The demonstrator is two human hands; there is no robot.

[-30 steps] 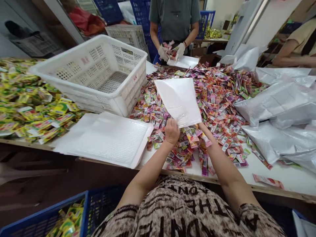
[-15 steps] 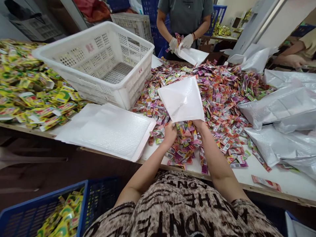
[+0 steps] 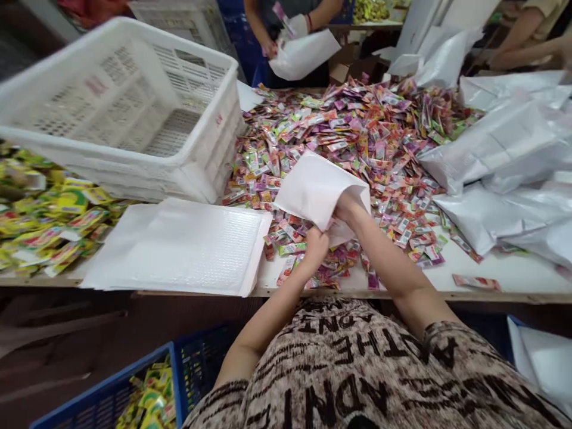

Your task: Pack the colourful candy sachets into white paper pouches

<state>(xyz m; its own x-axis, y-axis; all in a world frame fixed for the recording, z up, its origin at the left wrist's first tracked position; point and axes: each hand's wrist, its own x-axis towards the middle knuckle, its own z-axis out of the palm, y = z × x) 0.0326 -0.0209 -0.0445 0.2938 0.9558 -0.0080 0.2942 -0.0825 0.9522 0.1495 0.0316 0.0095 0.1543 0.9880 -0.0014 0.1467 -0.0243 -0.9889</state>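
A white bubble mailer (image 3: 308,185) lies tilted over a heap of small pink, purple and green packets (image 3: 357,125), its mouth facing me. My left hand (image 3: 317,243) is closed on the near left edge of that mailer. Reaching into its open mouth is my right hand (image 3: 346,207); the fingers are hidden inside, so their grip does not show. To the left, several flat bubble mailers (image 3: 179,244) lie stacked along the table's front edge.
A large white plastic crate (image 3: 196,161) stands at left, beside yellow packets (image 3: 71,202). Filled white mailers (image 3: 496,143) pile up at right. Across the table, a co-worker's hand (image 3: 300,27) holds another mailer (image 3: 304,56). Below is a blue crate (image 3: 179,381) with yellow packets.
My right hand has gone into the mailer's mouth, which now gapes open. The mailer has turned and come lower. The view has shifted; the co-worker's mailer has tilted.
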